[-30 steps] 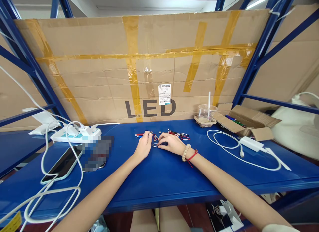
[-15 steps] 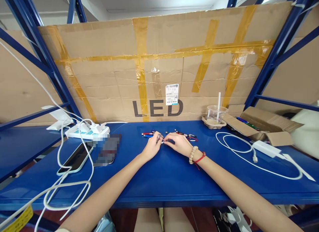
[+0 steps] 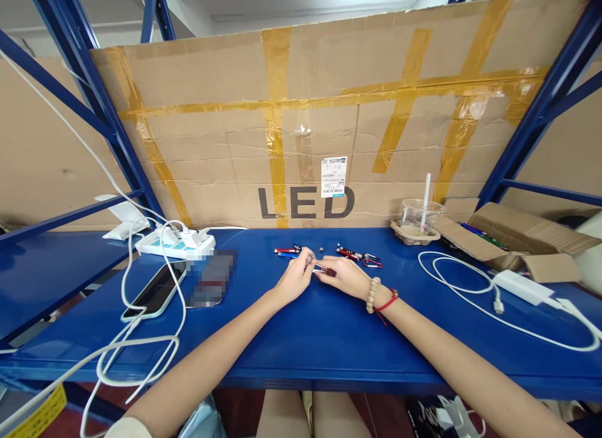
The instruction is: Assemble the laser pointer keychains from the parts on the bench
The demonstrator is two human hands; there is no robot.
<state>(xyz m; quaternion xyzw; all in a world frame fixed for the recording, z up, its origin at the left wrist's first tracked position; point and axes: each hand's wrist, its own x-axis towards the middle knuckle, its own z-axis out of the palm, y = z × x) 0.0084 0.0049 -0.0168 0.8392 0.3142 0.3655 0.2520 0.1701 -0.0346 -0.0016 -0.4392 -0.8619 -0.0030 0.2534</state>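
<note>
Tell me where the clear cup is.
In the head view, the clear cup stands at the right rear, just left of the open box.

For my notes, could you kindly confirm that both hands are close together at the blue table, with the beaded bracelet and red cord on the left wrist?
Not the left wrist: the head view shows the beaded bracelet and red cord on the right wrist; the rest stands.

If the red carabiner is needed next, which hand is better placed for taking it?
Probably the right hand: the red carabiner lies just beyond it, while the left hand is farther away. However, both seem occupied with small metal parts, so the right should first become free.
</note>
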